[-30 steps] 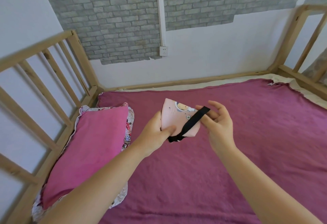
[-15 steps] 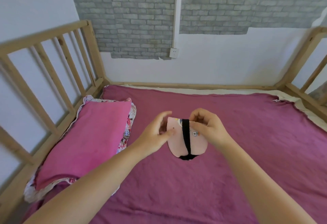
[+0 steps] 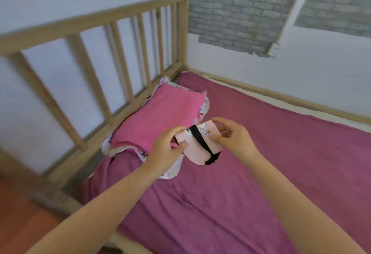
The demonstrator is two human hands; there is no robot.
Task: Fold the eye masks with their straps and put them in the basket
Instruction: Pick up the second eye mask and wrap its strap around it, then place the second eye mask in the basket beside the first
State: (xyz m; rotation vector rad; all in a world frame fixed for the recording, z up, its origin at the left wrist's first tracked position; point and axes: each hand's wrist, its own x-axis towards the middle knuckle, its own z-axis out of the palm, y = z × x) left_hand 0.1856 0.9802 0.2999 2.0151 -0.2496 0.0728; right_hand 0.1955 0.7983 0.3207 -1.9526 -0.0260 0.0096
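Magenta bedsheet [image 3: 251, 183] covers a mattress inside a wooden slatted bed rail [image 3: 112, 53], with grey brick wallpaper [image 3: 236, 11] at 12 o'clock. Near centre, a folded pink eye mask [image 3: 195, 148] with a black strap [image 3: 200, 140] wrapped across it is held above the sheet. The left hand [image 3: 164, 151] pinches its 9 o'clock edge; the right hand [image 3: 233, 138] grips the 3 o'clock edge. A pink pillow [image 3: 160, 117] lies at 10 o'clock.

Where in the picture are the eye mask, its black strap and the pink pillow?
eye mask [image 3: 191, 147]: head view, on its pink face.
black strap [image 3: 201, 142]: head view, mid-band across the mask.
pink pillow [image 3: 160, 117]: head view, on its top cover.
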